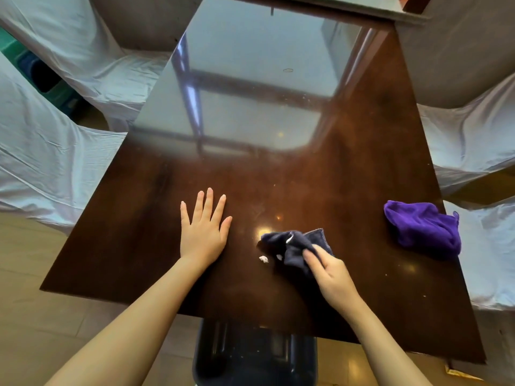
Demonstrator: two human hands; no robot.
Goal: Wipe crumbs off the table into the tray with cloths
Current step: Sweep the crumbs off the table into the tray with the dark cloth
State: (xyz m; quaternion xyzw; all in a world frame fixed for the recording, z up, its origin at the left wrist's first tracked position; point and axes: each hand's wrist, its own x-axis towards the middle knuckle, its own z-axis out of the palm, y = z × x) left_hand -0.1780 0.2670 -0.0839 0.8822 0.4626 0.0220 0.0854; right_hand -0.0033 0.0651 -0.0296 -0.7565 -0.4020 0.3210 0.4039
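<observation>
My right hand (331, 274) grips a dark navy cloth (292, 245) that lies bunched on the glossy brown table (362, 162). A few white crumbs (264, 259) sit just left of the cloth, and one white speck rests on the cloth itself. My left hand (204, 229) lies flat on the table with its fingers spread, holding nothing. A dark tray (255, 355) sits below the table's near edge, under my arms. A purple cloth (420, 228) lies crumpled near the right edge.
Chairs draped in white fabric (50, 151) stand along the left and right (473, 140) sides of the table. Tiny specks dot the table near its front right part. Pale floor tiles show below on the left.
</observation>
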